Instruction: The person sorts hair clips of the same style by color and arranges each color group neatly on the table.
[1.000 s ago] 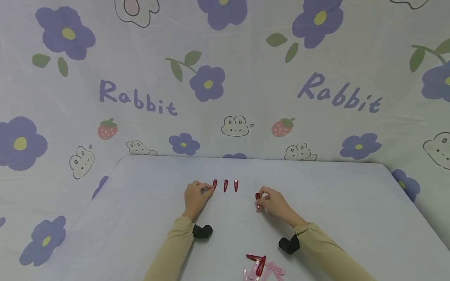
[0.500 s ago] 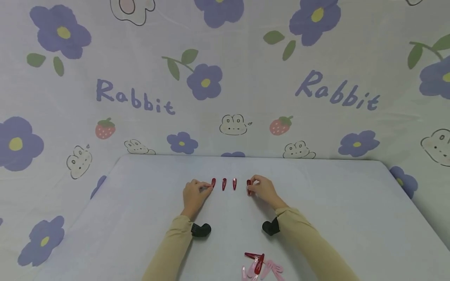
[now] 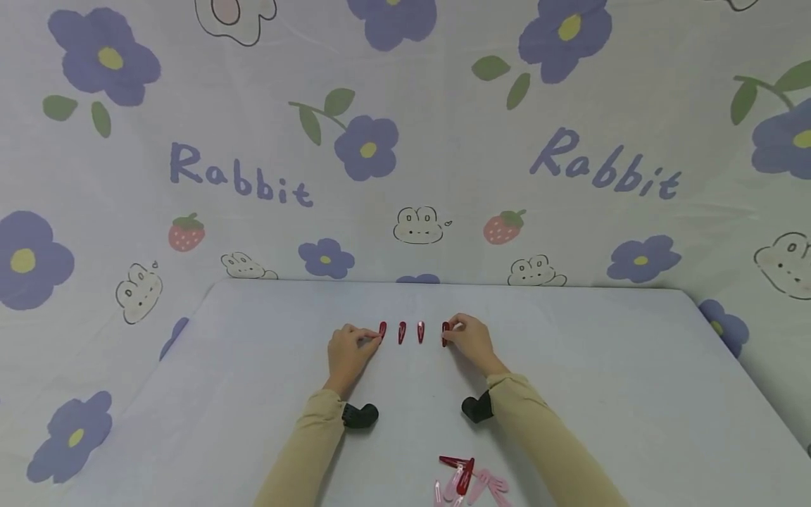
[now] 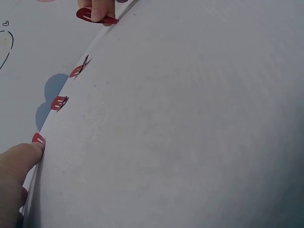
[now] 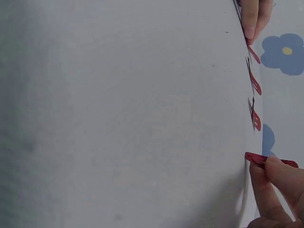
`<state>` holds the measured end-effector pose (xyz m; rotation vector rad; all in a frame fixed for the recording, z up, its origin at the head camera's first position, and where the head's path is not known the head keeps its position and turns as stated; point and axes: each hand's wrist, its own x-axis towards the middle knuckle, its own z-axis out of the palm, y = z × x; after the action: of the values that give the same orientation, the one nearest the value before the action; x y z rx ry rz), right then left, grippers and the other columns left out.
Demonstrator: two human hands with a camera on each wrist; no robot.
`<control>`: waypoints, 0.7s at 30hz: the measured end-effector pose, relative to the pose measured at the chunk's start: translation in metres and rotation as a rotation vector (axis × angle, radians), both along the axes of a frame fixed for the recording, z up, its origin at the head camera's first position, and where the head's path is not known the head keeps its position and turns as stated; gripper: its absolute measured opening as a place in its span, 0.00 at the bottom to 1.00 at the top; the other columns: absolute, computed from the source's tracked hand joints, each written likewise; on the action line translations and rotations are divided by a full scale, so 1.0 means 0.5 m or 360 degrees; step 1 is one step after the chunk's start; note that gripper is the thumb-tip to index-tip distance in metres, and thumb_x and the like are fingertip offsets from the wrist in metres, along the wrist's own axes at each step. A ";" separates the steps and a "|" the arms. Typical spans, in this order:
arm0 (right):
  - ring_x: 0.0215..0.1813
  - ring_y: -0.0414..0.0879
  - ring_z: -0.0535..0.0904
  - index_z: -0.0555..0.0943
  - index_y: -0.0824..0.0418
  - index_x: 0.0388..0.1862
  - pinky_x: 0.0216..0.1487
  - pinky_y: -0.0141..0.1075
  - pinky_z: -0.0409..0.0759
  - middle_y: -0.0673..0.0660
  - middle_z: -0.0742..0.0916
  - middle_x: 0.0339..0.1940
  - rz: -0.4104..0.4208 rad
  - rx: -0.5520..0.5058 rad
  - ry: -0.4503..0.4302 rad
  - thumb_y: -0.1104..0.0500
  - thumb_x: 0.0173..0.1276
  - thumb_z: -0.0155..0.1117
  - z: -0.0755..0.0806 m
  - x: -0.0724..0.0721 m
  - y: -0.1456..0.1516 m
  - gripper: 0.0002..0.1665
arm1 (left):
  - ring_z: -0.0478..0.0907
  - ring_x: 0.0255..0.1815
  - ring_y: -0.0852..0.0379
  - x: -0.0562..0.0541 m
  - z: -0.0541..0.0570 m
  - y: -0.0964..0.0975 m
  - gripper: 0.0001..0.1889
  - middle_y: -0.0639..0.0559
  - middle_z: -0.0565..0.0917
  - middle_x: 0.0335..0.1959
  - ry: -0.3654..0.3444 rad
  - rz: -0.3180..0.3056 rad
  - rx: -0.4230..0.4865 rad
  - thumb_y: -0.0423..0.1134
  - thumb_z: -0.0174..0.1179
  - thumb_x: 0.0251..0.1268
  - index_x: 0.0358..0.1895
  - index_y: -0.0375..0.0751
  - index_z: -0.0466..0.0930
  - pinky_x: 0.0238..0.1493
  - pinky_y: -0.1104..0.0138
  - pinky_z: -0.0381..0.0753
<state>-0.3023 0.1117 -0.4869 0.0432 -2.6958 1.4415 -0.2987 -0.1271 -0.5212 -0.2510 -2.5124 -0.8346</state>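
My right hand [image 3: 472, 339] pinches a red snap hair clip [image 5: 256, 160] between thumb and fingertip, at the right end of a row of red clips. The right wrist view shows this clip held tilted, its narrow end toward the table. At the row's left end, my left hand [image 3: 348, 353] pinches the narrow end of another red hair clip [image 3: 383, 328]; its fingertips [image 4: 37, 148] partly cover that clip. Between the hands lie two more red hair clips, the left one [image 3: 402, 332] and the right one [image 3: 421, 332], narrow ends toward me.
A loose pile of pink hair clips [image 3: 483, 482] and red ones [image 3: 465, 477] lies near the front of the white table [image 3: 253, 394]. Behind the table's far edge hangs a flowered cloth [image 3: 418, 91]. A black device [image 3: 361, 416] sits at each wrist.
My right hand has moved left and away from me, bringing its red hair clip to the right end of the row. My left hand has stayed at the leftmost clip.
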 end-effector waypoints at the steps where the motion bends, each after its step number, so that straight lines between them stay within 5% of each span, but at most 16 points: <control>1: 0.24 0.44 0.70 0.75 0.64 0.26 0.25 0.33 0.65 0.53 0.81 0.19 -0.0008 -0.0012 0.0015 0.66 0.54 0.64 0.000 -0.001 -0.001 0.06 | 0.69 0.27 0.50 -0.001 -0.001 -0.001 0.07 0.48 0.76 0.27 -0.0002 0.0003 0.0001 0.45 0.66 0.48 0.28 0.46 0.85 0.29 0.58 0.65; 9: 0.23 0.44 0.70 0.74 0.63 0.25 0.24 0.33 0.64 0.52 0.78 0.17 -0.0031 0.0007 0.0087 0.65 0.53 0.66 -0.004 -0.011 -0.022 0.08 | 0.68 0.26 0.51 0.000 -0.004 -0.002 0.06 0.49 0.75 0.25 0.0063 -0.0017 0.0047 0.44 0.66 0.48 0.26 0.46 0.85 0.28 0.59 0.65; 15: 0.30 0.49 0.68 0.74 0.61 0.24 0.28 0.36 0.63 0.52 0.78 0.19 -0.0079 0.0146 0.0084 0.63 0.53 0.67 -0.002 -0.010 -0.027 0.09 | 0.68 0.25 0.50 -0.014 -0.030 -0.007 0.10 0.50 0.74 0.24 0.0189 -0.0109 0.0136 0.51 0.63 0.51 0.26 0.49 0.85 0.27 0.57 0.63; 19: 0.32 0.51 0.67 0.74 0.61 0.25 0.31 0.38 0.62 0.53 0.77 0.20 -0.0087 0.0191 0.0046 0.62 0.52 0.68 0.003 -0.008 -0.027 0.10 | 0.68 0.25 0.50 -0.012 -0.025 -0.006 0.07 0.50 0.74 0.24 0.0176 -0.0077 0.0119 0.47 0.64 0.50 0.26 0.49 0.85 0.27 0.58 0.63; 21: 0.33 0.51 0.67 0.74 0.62 0.26 0.31 0.38 0.62 0.53 0.77 0.20 -0.0080 0.0214 0.0035 0.61 0.52 0.68 0.002 -0.008 -0.028 0.10 | 0.68 0.25 0.49 -0.001 -0.006 -0.001 0.05 0.48 0.75 0.24 0.0119 -0.0045 0.0093 0.41 0.67 0.47 0.26 0.45 0.85 0.27 0.57 0.64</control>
<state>-0.3063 0.0978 -0.4861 -0.0001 -2.7508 1.2370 -0.2990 -0.1274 -0.5240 -0.2937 -2.4162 -0.8918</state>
